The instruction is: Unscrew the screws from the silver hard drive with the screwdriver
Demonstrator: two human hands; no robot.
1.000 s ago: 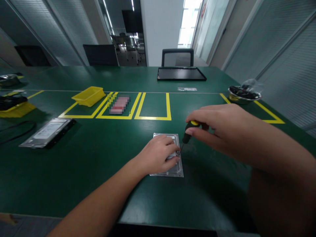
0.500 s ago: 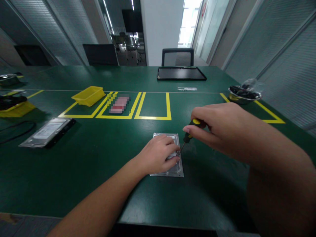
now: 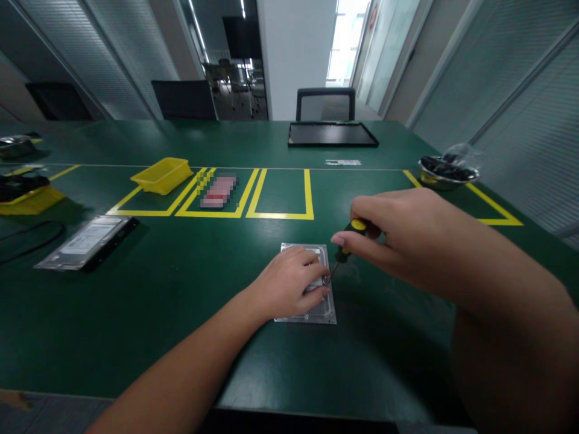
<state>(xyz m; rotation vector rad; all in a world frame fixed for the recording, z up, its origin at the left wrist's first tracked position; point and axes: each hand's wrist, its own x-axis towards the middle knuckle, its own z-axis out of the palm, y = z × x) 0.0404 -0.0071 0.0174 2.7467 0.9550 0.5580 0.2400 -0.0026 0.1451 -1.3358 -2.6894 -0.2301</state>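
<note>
A silver hard drive (image 3: pixel 322 308) lies flat on the green table in front of me. My left hand (image 3: pixel 294 282) is laid over it, holding it down, with curled fingers near its right edge; much of the drive's top is hidden beneath. In my right hand (image 3: pixel 377 226) is a screwdriver (image 3: pixel 342 253) with a black and yellow handle, gripped between thumb and bent fingers. Its thin shaft slants down to the drive's right edge, close to my left fingertips. The tip is too small to make out clearly.
Another hard drive (image 3: pixel 88 241) lies to the left. Farther back are a yellow bin (image 3: pixel 163 176), a blurred-out pinkish item (image 3: pixel 219 191) inside yellow tape lines, and a flat black-framed panel (image 3: pixel 333 135). A metal bowl of dark parts (image 3: pixel 447 173) stands at right.
The screwdriver handle and my right thumb have shifted slightly to the left. My left hand and the hard drive have stayed in place.
</note>
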